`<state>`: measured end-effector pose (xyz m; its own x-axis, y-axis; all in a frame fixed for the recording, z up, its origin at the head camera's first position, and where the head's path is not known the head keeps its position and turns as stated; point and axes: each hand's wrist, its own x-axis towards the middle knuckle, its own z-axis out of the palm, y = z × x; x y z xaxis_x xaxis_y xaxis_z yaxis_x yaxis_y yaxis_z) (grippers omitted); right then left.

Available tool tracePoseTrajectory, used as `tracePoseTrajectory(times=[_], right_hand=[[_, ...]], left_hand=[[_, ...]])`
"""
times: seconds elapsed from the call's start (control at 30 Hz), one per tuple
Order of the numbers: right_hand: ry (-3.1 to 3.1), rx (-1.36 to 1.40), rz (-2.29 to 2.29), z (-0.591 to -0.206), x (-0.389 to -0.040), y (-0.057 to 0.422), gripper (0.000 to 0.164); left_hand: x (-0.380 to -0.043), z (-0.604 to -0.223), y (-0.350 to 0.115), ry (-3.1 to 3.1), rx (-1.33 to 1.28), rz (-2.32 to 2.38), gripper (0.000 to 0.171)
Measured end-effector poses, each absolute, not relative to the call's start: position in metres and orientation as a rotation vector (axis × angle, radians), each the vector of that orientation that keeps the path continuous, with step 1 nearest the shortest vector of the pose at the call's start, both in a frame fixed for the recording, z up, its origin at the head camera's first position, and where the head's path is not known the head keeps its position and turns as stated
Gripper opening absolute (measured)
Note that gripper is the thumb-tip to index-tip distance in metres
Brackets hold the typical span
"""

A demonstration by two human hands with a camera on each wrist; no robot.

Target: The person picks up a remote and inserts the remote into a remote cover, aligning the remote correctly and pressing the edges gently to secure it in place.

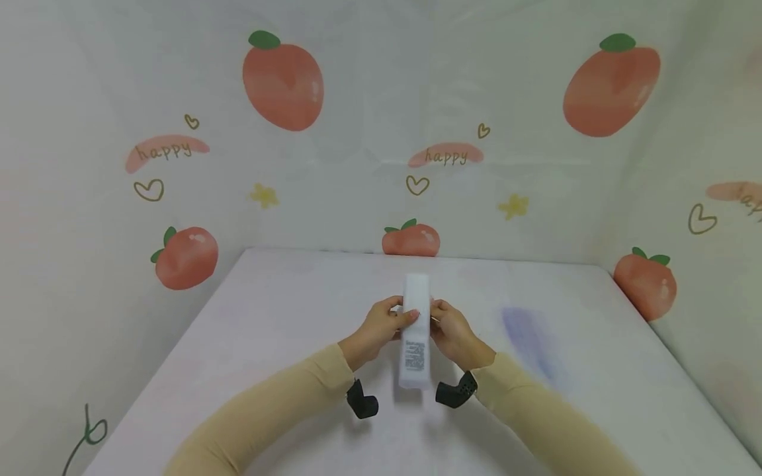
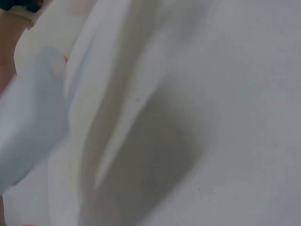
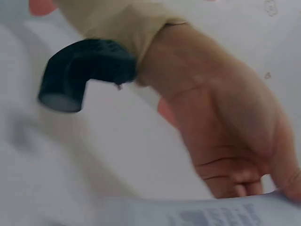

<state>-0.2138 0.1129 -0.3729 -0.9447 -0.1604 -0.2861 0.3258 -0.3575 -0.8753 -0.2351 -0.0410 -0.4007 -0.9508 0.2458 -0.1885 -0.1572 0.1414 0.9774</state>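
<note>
Head view: a long, narrow, white rectangular box with a smooth-looking surface is held above the white tabletop, midway between left and right, its long axis running from near to far. The left hand grips the box from the left, thumb laid across the upper face. The right hand holds the opposite side, fingers curled at the right edge (its fingertips are partly hidden, so the exact contact cannot be told). A grey printed block marks the near half of the upper face. In the left wrist view a dark shadow lies on the tabletop apart from the blurred box, consistent with a raised position. A black, elbow-shaped device is mounted at each wrist: the left-wrist device and the right-wrist device both sit close to the near end of the box. Judged hazards: if either hand relaxes first, the box may swivel or slip, since both hands hold it somewhat beyond its middle and the near end is unsupported. Excess thumb pressure could dent the wall, should it be thin card (material not confirmed). Turning a wrist sharply inward could knock a device against the near end.
</note>
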Motion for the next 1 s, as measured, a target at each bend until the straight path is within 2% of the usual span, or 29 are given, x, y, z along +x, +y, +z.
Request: tracePoseTrajectory(times=[0.1, 0.23, 0.3, 0.57, 0.7, 0.9, 1.0], right_hand=[[1.688, 0.289, -2.417, -0.403, -0.227, 0.104, 0.017], [1.802, 0.17, -2.33, -0.402, -0.224, 0.107, 0.045], [1.881, 0.113, -2.269, -0.403, -0.223, 0.11, 0.054], [1.927, 0.082, -2.183, -0.406, -0.221, 0.127, 0.044], [1.899, 0.067, -2.182, -0.403, -0.22, 0.132, 0.045], [1.892, 0.042, -2.164, -0.401, -0.219, 0.136, 0.046], [1.936, 0.052, -2.129, -0.4, -0.219, 0.136, 0.043]], left_hand=[[-0.238, -0.401, -0.04, 2.153, 0.076, 1.935, 0.046], [-0.242, -0.406, -0.04, 2.181, 0.051, 1.957, 0.045], [-0.241, -0.407, -0.04, 2.198, 0.051, 1.928, 0.044], [-0.233, -0.413, -0.042, 2.045, 0.083, 2.018, 0.054], [-0.229, -0.414, -0.042, 1.955, 0.034, 2.044, 0.043], [-0.224, -0.412, -0.036, 1.901, -0.07, 2.049, 0.037], [-0.222, -0.41, -0.034, 1.875, -0.101, 2.075, 0.025]])
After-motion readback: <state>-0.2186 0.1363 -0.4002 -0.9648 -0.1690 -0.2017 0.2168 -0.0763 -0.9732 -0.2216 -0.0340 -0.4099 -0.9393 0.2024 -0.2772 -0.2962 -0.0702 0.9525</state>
